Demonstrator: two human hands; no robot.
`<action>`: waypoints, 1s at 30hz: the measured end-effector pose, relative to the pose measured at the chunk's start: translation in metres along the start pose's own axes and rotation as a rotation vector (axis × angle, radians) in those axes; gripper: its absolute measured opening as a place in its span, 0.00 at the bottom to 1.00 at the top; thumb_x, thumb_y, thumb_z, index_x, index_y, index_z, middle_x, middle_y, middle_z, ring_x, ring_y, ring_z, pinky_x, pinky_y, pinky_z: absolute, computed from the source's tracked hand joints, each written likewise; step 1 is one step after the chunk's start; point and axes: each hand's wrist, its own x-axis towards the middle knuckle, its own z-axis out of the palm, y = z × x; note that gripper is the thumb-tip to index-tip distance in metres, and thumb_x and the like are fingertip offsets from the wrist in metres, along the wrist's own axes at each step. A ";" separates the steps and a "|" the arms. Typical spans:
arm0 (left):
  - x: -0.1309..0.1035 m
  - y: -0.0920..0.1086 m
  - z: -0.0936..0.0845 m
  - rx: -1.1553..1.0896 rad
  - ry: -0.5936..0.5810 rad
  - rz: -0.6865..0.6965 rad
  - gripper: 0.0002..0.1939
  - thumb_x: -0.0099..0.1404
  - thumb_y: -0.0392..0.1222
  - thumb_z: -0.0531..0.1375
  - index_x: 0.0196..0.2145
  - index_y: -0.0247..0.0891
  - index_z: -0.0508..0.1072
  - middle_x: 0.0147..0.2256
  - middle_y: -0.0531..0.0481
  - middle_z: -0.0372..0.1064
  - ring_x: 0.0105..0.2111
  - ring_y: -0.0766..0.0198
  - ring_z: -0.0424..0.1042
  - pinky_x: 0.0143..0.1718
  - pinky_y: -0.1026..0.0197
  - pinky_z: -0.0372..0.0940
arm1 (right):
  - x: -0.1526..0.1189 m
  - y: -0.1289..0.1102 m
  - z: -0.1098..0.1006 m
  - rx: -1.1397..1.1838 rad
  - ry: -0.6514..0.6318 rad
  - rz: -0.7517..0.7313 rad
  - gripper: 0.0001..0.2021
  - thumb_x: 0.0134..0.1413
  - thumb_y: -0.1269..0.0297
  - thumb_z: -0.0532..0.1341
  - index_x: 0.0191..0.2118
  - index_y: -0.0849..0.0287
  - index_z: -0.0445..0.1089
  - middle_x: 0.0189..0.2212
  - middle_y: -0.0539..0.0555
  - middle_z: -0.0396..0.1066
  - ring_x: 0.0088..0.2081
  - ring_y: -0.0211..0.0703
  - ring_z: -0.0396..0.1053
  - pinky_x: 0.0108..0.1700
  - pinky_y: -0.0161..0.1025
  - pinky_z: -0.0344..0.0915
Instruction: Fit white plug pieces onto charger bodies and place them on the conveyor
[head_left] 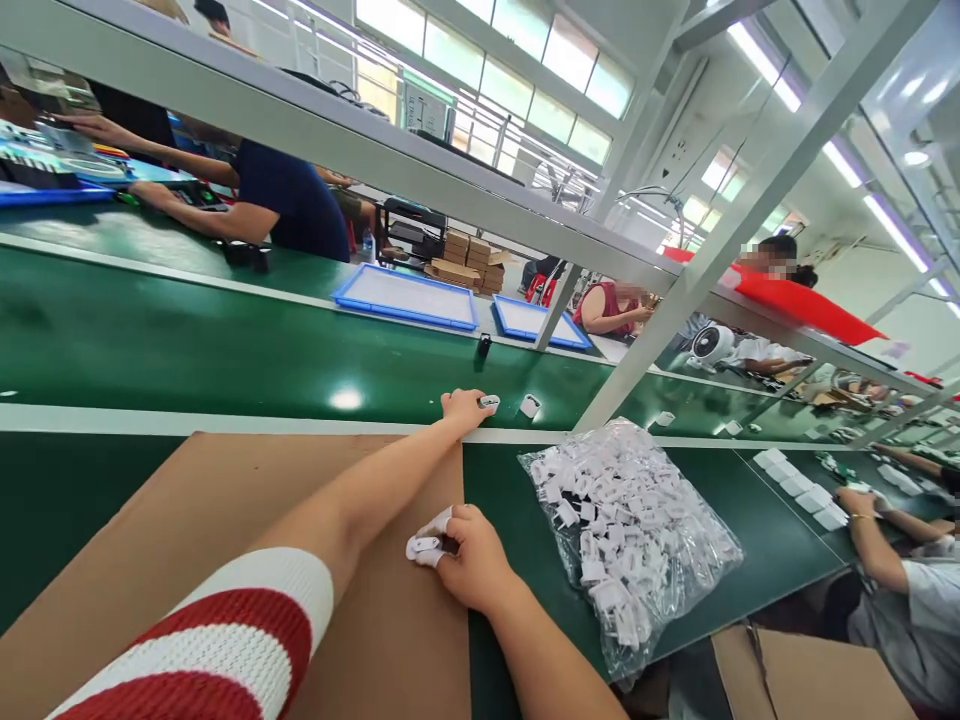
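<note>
My left hand [463, 408] reaches out over the green conveyor belt [285, 350], its fingers closed on a small white plastic piece [489, 402]. Another white plastic piece [530, 406] lies on the belt just to the right of it. Nearer to me, above the brown cardboard sheet [390, 620], my right hand [474, 555] pinches a white plastic part [426, 546]. White coverings show on its thumb and finger. To the right, a clear bag [637, 530] full of white plug-like pieces rests on the green table.
Blue-rimmed trays [409, 297] and a small black object [484, 345] are beyond or on the belt. A slanted metal post [652, 330] rises behind the bag. White parts stand in rows [799, 487] by a co-worker's hand [859, 502] at right. Another person sits across at left.
</note>
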 end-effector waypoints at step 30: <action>-0.207 -0.103 -0.034 -0.345 -0.099 0.361 0.16 0.63 0.56 0.64 0.37 0.40 0.78 0.39 0.49 0.78 0.42 0.54 0.73 0.47 0.53 0.60 | 0.001 -0.022 -0.008 -0.214 0.273 -0.203 0.15 0.61 0.74 0.56 0.48 0.57 0.76 0.40 0.56 0.72 0.44 0.49 0.65 0.48 0.46 0.65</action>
